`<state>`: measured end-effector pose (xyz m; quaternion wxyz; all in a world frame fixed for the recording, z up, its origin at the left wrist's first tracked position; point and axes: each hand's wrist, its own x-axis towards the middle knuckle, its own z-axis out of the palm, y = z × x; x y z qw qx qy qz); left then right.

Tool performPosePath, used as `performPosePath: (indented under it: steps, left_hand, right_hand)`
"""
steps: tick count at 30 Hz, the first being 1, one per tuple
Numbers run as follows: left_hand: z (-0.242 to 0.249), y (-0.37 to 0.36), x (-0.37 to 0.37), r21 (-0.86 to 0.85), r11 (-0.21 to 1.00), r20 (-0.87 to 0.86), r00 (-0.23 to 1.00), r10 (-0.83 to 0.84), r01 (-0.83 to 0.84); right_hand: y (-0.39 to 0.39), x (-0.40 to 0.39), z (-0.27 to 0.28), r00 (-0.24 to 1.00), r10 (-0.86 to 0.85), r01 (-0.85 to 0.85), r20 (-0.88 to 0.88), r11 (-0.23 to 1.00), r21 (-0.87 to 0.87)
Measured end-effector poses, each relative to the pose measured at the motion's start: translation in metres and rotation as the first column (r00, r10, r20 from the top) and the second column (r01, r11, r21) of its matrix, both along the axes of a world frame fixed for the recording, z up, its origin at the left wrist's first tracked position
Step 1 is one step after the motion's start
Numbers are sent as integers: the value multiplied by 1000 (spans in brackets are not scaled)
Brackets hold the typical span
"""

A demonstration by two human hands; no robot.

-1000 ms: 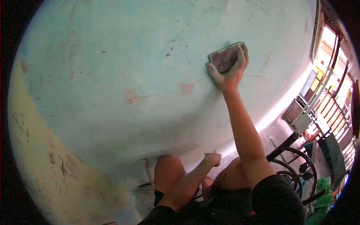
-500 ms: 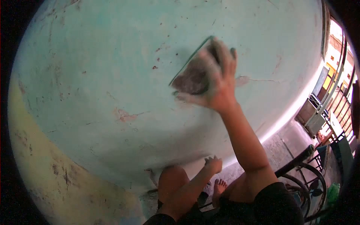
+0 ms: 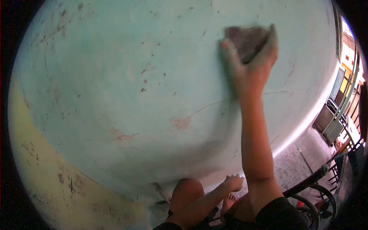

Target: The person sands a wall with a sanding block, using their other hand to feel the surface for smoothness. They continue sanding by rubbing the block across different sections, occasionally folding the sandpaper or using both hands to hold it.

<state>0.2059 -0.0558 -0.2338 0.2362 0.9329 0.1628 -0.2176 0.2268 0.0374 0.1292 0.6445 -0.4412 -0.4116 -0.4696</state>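
A dark brown, rough-looking block or pad [image 3: 247, 41] is pressed to the pale green wall [image 3: 115, 76], high and right of the middle. My right hand [image 3: 255, 69] grips it from below, thumb on its left side and fingers on its right, with dust on the skin. Low in the view, my left hand [image 3: 234, 183] is held near my knees, away from the block; its fingers are small and partly curled, and what they hold, if anything, cannot be made out. Reddish chips and thin cracks mark the wall.
A yellow stained wall part [image 3: 50, 172] lies at lower left. At lower right stands a dark curved metal chair frame [image 3: 306, 182] on the grey floor [image 3: 293, 161]. Beyond it, a bright opening shows railings. My bare knee [image 3: 188, 193] is close to the wall.
My right hand has moved up and right along the wall with the block, turning so its fingers point up. The camera view has shifted slightly, and my left hand appears lower and further right.
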Motion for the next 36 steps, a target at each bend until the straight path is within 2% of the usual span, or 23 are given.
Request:
performPosePath:
  steps: [2,4,6,7,8,9,10,12,14,16,18,19,20,22,24,25,26,28,29,30,32,33,36]
  left_hand:
    - [-69,-8,28,24,999,117,992,-43,40]
    - [-51,-8,14,-2,996,120,989,-90,91]
    - [-58,-5,13,4,996,38,995,-93,93]
    - [-63,-2,5,-23,998,25,998,-52,53]
    - [-41,2,-6,-48,999,20,1000,-13,14]
    - [-44,12,-16,-38,999,18,1000,-8,9]
    - [-36,8,-17,-32,999,19,1000,-13,13]
    - [-31,6,-11,-26,999,31,999,-28,28]
    - [-30,11,-9,-4,999,39,998,-41,41]
    - [-31,32,-24,39,998,7,999,-39,39]
    - [-25,58,-42,84,996,-14,1000,-24,25]
    - [-21,69,-43,104,994,-3,1000,-18,18]
    - [-16,78,-41,120,993,12,1000,-15,13]
    - [-12,98,-36,150,989,38,999,-14,8]
    - [-13,114,-33,166,986,45,999,-20,12]
    - [-18,117,-31,164,986,45,999,-24,16]
    - [-26,119,-34,156,988,40,999,-23,16]
    - [-44,120,-43,129,992,24,1000,-16,13]
    - [-53,117,-44,112,994,21,1000,-14,12]
    - [-63,112,-46,92,996,17,1000,-10,9]
    - [-81,110,-50,72,997,4,1000,-7,7]
    - [-90,110,-52,64,998,-7,1000,-8,9]
    - [-115,101,-61,30,999,-47,999,-26,28]
  right_hand:
    - [2,-4,-21,953,-3,29,304,996,-83]
    - [-10,-18,-44,895,54,77,442,959,-274]
    - [-9,-2,-45,922,57,31,382,975,-220]
    - [-6,10,-44,973,29,5,230,989,-145]
    - [-3,18,-36,997,12,-7,77,998,-67]
    - [-4,22,-31,999,0,-2,-48,999,-37]
    - [-6,19,-31,999,-1,0,-42,1000,-30]
    - [-9,2,-43,982,8,27,189,983,-181]
    - [-10,-21,-57,854,169,13,493,939,-344]
    - [-13,-17,-50,851,234,-37,471,920,-390]
    - [-11,2,-22,981,104,-82,165,987,-137]
    - [-6,7,-15,992,82,-85,-100,996,-25]
    - [-6,2,-7,971,33,-27,-236,999,29]
    - [-1,-13,-17,999,-45,44,-7,995,-93]
    - [-9,-33,-21,943,131,-60,307,971,-233]
    - [-15,-38,-16,912,132,-11,389,954,-299]
    - [-13,-28,-15,911,137,-14,389,952,-305]
    - [-4,6,-7,1000,-7,6,-4,980,-198]
    - [1,15,-4,989,39,-43,-145,999,-24]
    - [0,15,-13,989,42,-48,-144,998,-42]
    - [-3,13,-34,996,-16,23,90,996,-83]
    - [-7,6,-40,986,-64,83,153,989,-125]
    - [-14,13,-38,984,35,-2,176,983,-185]
